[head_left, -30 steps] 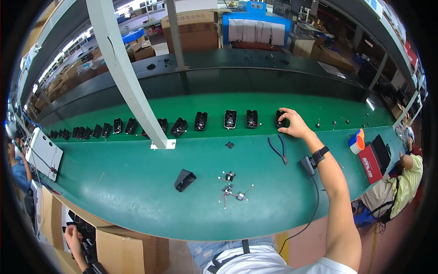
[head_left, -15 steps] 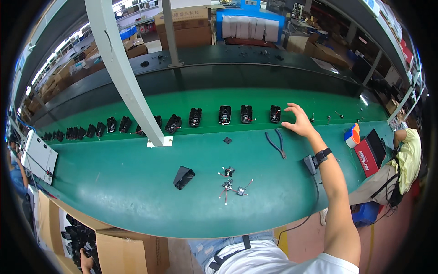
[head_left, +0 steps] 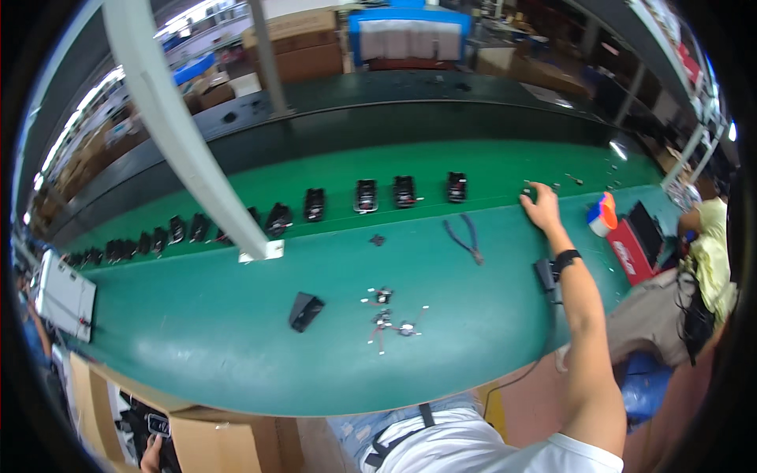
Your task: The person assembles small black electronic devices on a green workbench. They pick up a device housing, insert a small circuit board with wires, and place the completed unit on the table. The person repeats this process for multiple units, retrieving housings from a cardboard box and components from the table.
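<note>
My right hand (head_left: 542,208) reaches to the far green strip, thumb and forefinger slightly apart around a tiny part (head_left: 527,190); blur hides whether they touch it. To its left stands a black housing (head_left: 456,188) with small parts inside, the last of a long row. At lower left my left hand (head_left: 151,455), partly cut off, is closed on a black plastic housing (head_left: 158,426) with a pale rim, inside a cardboard box (head_left: 213,445). Small wired modules (head_left: 383,318) lie on the green table (head_left: 236,339), beside an empty black shell (head_left: 305,311).
Blue-handled pliers (head_left: 465,238) lie near the strip. A post (head_left: 177,150) rises from the table. A corded grey device (head_left: 548,281) sits by my right forearm. An orange-and-blue tape roll (head_left: 602,215) and red box (head_left: 628,251) stand at right, near another person (head_left: 710,268).
My right hand has moved right, away from the last housing, to the small parts, and its fingers have drawn closer together. A pale-rimmed housing now shows at my left hand. The view has shifted.
</note>
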Motion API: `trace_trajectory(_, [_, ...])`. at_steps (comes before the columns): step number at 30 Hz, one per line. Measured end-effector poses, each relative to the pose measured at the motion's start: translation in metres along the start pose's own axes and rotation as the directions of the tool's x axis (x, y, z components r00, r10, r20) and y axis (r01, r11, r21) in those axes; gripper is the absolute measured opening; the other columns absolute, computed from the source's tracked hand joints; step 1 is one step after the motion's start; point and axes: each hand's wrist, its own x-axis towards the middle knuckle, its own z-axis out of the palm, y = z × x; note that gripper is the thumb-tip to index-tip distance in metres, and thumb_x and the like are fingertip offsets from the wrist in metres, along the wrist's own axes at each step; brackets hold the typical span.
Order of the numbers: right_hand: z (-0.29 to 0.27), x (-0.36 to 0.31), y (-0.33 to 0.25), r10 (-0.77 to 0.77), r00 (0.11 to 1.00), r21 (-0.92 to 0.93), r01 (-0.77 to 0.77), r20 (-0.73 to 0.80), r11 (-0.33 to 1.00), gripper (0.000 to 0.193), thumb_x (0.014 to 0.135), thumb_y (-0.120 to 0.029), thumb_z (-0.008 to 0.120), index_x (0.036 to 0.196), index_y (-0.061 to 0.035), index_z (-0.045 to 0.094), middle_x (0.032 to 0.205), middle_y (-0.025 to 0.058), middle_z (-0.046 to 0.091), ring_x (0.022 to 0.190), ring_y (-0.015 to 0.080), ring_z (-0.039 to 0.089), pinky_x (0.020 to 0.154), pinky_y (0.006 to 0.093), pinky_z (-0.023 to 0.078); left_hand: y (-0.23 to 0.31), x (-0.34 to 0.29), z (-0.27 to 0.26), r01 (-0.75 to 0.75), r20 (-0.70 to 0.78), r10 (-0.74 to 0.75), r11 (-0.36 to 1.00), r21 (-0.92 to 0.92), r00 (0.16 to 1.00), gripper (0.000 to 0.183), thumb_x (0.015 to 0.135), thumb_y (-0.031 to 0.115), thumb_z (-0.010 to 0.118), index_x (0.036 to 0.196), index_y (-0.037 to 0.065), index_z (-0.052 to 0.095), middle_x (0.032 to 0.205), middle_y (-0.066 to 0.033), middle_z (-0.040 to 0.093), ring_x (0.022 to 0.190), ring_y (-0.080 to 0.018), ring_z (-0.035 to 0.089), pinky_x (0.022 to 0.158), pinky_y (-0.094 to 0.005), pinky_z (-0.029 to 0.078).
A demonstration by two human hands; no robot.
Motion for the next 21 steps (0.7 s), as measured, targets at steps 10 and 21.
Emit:
trace_trajectory(10, [0.022, 0.003, 0.023, 0.019, 0.995, 0.035, -0.022, 0.101, 0.999, 0.049, 0.097, -0.028, 0.06, 0.135, 0.0019, 0.055, 0.131, 0.0229, 0.062, 0.123, 0.0345, 0.06, 0.105, 0.0408, 0.046, 0.002, -0.013, -0.013, -0.087, 0.073, 0.097, 0.988, -0.126, 0.993, 0.095, 0.08, 0.033, 0.084, 0.156, 0.012, 0.033, 0.103, -0.0059, 0.07, 0.09, -0.0157, 0.064, 0.087, -0.0292, 0.049])
trace_trajectory(21, [0.028, 0.024, 0.067, -0.032, 0.982, -0.018, 0.036, 0.186, 0.999, 0.047, 0.103, -0.03, 0.055, 0.136, 0.0021, 0.053, 0.134, 0.0199, 0.061, 0.127, 0.0316, 0.057, 0.107, 0.0384, 0.042, 0.008, -0.012, 0.014, -0.257, -0.066, 0.251, 0.96, -0.11, 0.966, 0.111, 0.073, 0.028, 0.09, 0.159, 0.005, 0.023, 0.138, -0.0192, 0.057, 0.126, -0.0225, 0.055, 0.108, -0.0304, 0.04])
